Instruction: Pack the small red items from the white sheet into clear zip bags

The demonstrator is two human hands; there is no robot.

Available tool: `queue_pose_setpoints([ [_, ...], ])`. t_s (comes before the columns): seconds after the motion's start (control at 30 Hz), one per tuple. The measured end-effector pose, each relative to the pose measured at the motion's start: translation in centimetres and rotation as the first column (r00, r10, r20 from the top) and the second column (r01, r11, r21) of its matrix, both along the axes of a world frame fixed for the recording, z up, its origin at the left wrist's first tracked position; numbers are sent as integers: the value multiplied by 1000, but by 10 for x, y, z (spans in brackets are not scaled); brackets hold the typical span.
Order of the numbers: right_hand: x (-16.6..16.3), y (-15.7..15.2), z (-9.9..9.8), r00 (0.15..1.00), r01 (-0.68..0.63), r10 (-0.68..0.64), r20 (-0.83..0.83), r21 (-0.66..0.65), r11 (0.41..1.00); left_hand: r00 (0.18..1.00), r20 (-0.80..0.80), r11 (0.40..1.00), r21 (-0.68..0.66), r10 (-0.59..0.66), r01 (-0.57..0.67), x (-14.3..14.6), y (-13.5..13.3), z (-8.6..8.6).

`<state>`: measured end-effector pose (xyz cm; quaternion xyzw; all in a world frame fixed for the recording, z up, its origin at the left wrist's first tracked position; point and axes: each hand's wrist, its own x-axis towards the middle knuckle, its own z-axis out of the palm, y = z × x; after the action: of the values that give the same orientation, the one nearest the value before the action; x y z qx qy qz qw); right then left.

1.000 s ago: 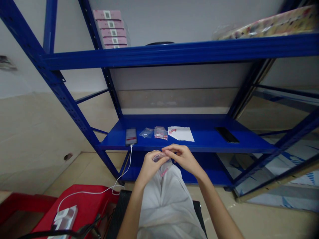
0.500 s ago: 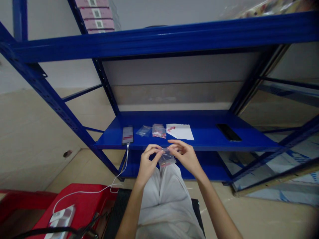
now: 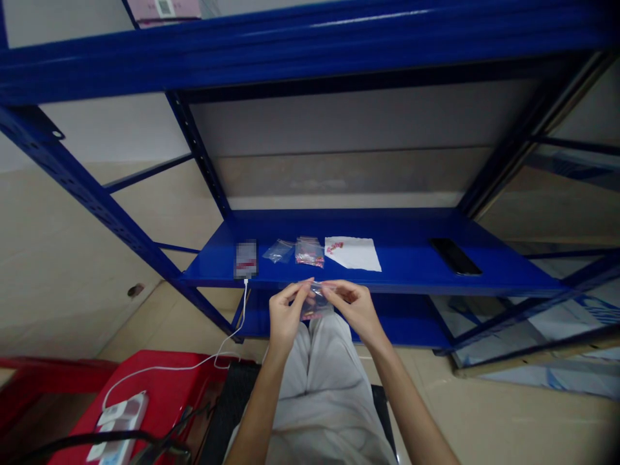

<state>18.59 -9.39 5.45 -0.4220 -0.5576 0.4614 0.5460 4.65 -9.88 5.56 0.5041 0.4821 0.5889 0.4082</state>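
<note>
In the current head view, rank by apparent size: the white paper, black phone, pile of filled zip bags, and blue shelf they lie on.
1. Blue shelf
2. White paper
Black phone and filled zip bags: too alike to rank.

Bare forearms (image 3: 400, 394) angled inward, a person's left hand (image 3: 285, 314) and right hand (image 3: 357, 309) hung close together above the knees (image 3: 332, 336), thumbs (image 3: 299, 301) pinched toward curled fingers (image 3: 346, 285).

R fingers (image 3: 340, 285) now closer tog. at clear bag (image 3: 314, 310).
</note>
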Motion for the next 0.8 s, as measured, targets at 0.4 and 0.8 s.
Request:
queue_pose_setpoints([
  [0.4, -3, 4, -3, 994, 47, -58, -92, -114, 992, 994, 52, 994, -45, -100, 103, -4, 4, 0],
  [0.8, -4, 7, -7, 997, 82, -82, -3, -35, 996, 992, -116, 998, 38, -47, 52, -5, 5, 2],
])
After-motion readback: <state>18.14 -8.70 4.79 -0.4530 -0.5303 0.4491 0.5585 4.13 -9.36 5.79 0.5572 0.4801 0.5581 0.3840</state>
